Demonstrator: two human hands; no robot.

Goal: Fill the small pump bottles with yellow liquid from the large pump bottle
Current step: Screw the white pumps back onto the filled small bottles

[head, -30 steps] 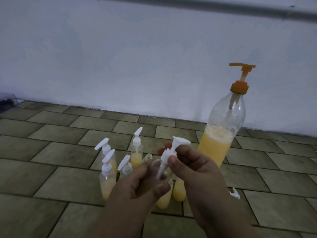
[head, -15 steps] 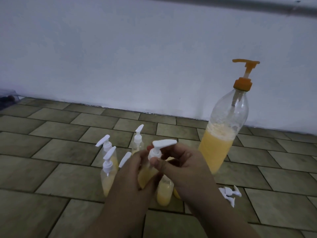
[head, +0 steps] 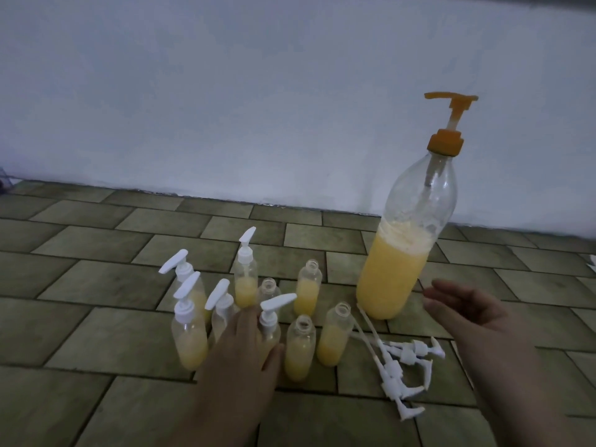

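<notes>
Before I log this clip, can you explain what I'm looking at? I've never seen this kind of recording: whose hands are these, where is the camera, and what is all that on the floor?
There is no machine here: a person wears one wide-angle camera on the head, looking down at their own bare hands. On the tiled floor stands a large pump bottle with an orange pump, about half full of yellow liquid. Beside it is a cluster of small bottles: five carry white pumps, four stand open, most of them with yellow liquid inside. Loose white pumps lie to the right. The left hand rests against a capped small bottle; I cannot tell whether its fingers grip it. The right hand hovers open, holding nothing.
</notes>
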